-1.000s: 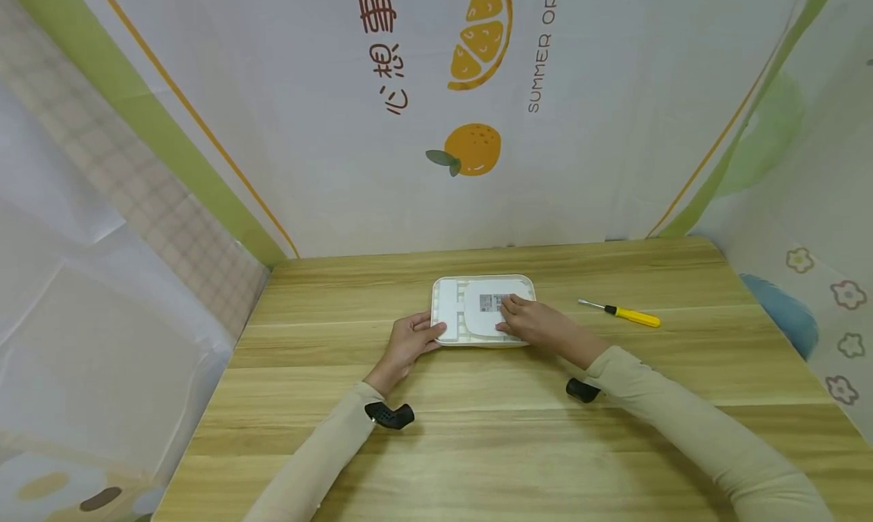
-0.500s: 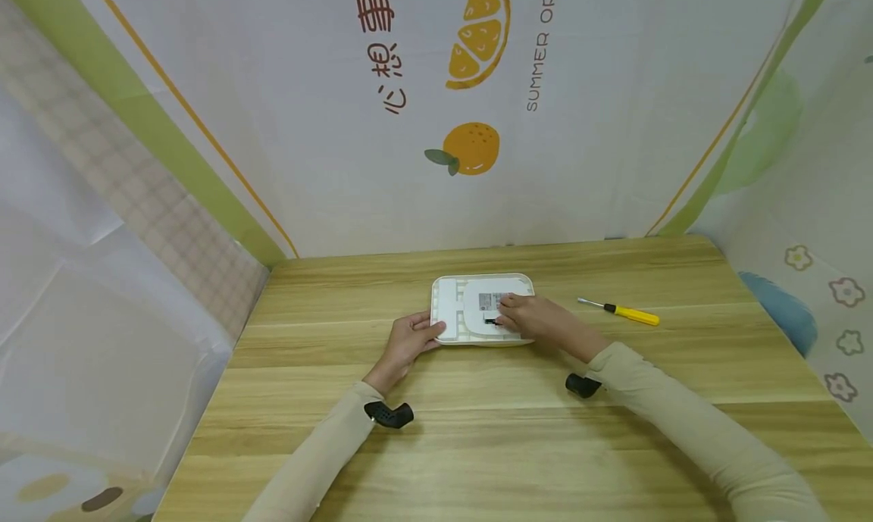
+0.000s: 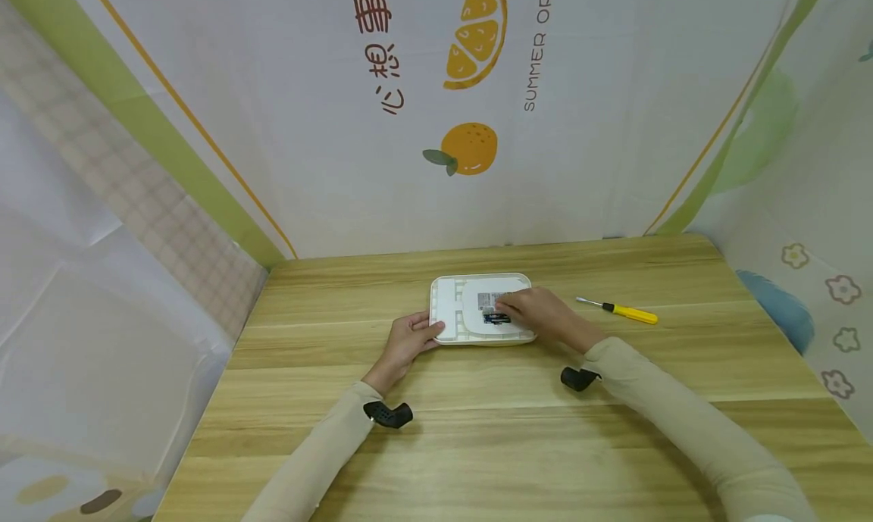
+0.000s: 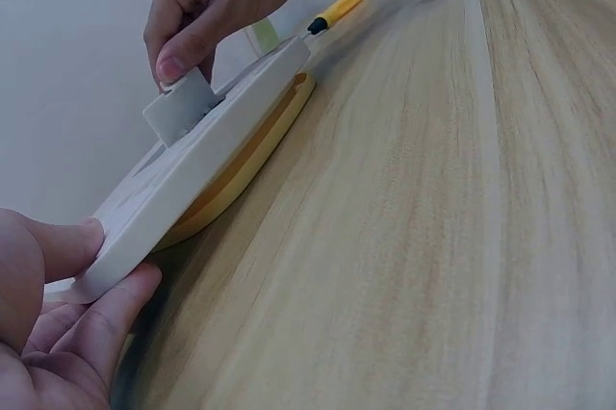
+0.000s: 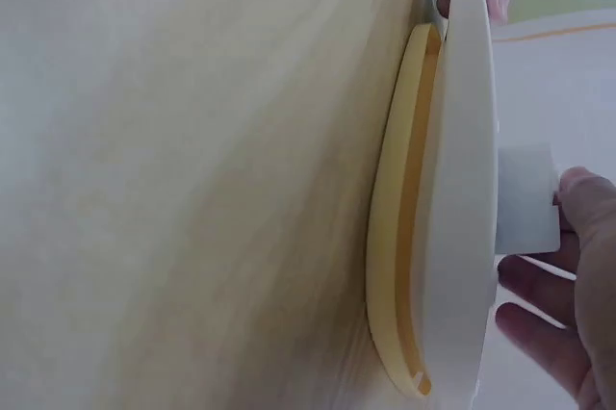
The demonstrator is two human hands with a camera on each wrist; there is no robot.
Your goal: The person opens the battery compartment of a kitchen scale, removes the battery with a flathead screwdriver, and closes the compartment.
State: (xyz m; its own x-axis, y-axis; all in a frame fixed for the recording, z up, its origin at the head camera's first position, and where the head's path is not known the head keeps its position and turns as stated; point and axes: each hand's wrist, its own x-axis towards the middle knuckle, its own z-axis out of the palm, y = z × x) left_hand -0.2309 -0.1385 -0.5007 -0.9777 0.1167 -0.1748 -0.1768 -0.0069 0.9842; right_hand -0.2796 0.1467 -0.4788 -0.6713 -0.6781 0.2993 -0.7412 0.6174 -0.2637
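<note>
A flat white device (image 3: 446,295) with rounded corners lies underside up on the wooden table, a printed label (image 3: 487,300) on its raised panel. Below it, in the wrist views, shows a yellow rounded part (image 5: 390,237). My left hand (image 3: 404,346) grips the device's left edge, thumb on top and fingers beneath. Between thumb and fingers my right hand (image 3: 539,314) pinches a small white battery cover (image 4: 181,112), which stands up from the panel. Beside it the battery compartment (image 3: 496,319) shows dark contents, too small to tell apart. Whether the cover still touches the panel, I cannot tell.
To the right of the device lies a screwdriver (image 3: 634,314) with a yellow and black handle. A curtain (image 3: 573,189) with orange prints hangs behind the table's back edge. Black wrist cameras (image 3: 389,414) sit on both sleeves.
The battery cover has come up from the panel in my right hand, uncovering the dark compartment. My left hand keeps its hold on the device's edge.
</note>
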